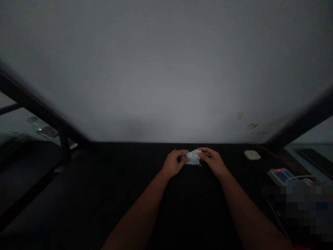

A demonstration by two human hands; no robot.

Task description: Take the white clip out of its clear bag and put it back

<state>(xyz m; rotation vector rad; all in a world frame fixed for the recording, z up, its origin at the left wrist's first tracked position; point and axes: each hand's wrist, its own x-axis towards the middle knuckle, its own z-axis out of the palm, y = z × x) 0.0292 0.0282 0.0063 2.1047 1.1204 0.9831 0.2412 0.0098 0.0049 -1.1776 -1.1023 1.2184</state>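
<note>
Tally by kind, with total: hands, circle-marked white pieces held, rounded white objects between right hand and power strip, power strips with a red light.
Hands (left hand, right hand): 2
Circle-marked white piece: 1
Rounded white object: 1
Red-lit power strip: 1
Total: 5

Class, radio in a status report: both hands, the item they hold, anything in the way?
Left hand, right hand: fingers on opposite ends. Small white packet: held between them, round mark showing. White case, power strip: apart, off right.
</note>
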